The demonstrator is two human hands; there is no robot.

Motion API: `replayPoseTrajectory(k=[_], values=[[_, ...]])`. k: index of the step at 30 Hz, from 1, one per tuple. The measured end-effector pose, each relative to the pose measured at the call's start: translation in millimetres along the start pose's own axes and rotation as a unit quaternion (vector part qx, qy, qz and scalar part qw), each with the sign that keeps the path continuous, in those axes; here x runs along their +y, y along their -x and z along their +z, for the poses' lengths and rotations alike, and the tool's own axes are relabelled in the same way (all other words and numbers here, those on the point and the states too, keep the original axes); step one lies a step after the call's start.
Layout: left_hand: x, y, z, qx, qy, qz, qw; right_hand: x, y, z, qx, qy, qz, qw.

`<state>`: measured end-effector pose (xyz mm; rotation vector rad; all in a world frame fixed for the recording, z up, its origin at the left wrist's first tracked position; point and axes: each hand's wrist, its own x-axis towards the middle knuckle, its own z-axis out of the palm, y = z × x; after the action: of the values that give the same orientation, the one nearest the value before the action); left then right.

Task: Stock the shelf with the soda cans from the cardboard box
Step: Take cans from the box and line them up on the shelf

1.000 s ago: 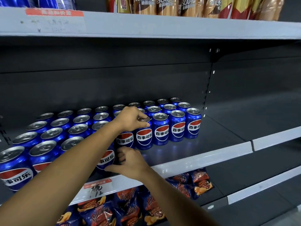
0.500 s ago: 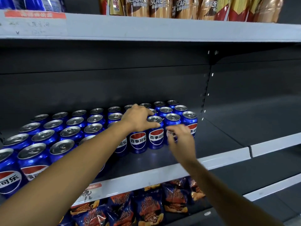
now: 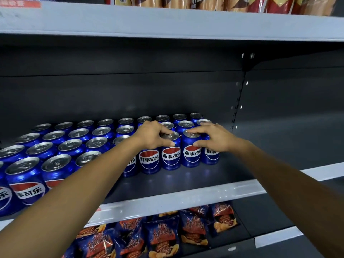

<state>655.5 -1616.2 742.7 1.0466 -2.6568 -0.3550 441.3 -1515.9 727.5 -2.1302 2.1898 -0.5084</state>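
Note:
Several blue soda cans with red-white-blue logos stand in rows on the dark middle shelf (image 3: 186,183), filling its left part. My left hand (image 3: 151,135) grips the top of a front-row can (image 3: 171,155), thumb and fingers around its rim. My right hand (image 3: 212,136) grips the neighbouring front-row can (image 3: 191,155) from the right side, thumb on its front and fingers over the lid. Behind my right hand, at the row's right end, stands one more can (image 3: 211,156). No cardboard box is in view.
Right of the cans the shelf floor (image 3: 270,149) is bare up to a slotted upright (image 3: 238,101). An upper grey shelf (image 3: 167,21) holds coffee packs. Snack bags (image 3: 163,237) lie on the lower shelf beneath the grey front rail (image 3: 186,198).
My right hand rose from the shelf's front edge and moved right and back onto the front-row can. My left hand stayed on the cans' tops. The view shifted closer.

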Motion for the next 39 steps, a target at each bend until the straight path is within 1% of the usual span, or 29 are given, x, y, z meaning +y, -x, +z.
replayPoseTrajectory(k=[5,10,13,15,17,18,19,22,24,35,37,39], values=[[3,2,-2,-0.001,0.013,0.002,1.000,-4,4,-2,0.027,-0.032,-0.006,0.999],[4,3,0,-0.002,0.012,-0.002,1.000,-4,3,-2,0.026,-0.020,0.002,0.999],[4,4,0,0.002,0.014,-0.002,1.000,-2,0,-3,0.003,-0.014,0.006,1.000],[4,5,0,0.003,0.013,-0.003,1.000,1,-2,-7,-0.014,-0.067,0.014,0.998],[4,4,0,0.003,0.011,-0.003,1.000,8,-2,-19,-0.001,-0.142,0.036,0.989],[3,4,0,0.003,0.011,-0.004,1.000,13,-3,-26,0.004,-0.152,0.047,0.987],[3,3,1,0.002,0.014,-0.006,1.000,19,-3,-33,-0.007,-0.140,0.056,0.989],[3,2,1,-0.003,0.019,-0.012,1.000,29,-4,-45,-0.076,-0.102,0.078,0.989],[3,1,1,-0.003,0.021,-0.016,1.000,28,-4,-47,-0.091,-0.083,0.082,0.989],[3,2,3,0.002,0.020,-0.019,1.000,25,5,-45,-0.070,-0.071,0.068,0.993],[5,-1,2,-0.010,-0.010,-0.019,1.000,25,5,-44,-0.071,-0.070,0.069,0.993],[10,-8,0,-0.002,-0.093,0.000,0.996,26,4,-43,-0.070,-0.070,0.068,0.993]])
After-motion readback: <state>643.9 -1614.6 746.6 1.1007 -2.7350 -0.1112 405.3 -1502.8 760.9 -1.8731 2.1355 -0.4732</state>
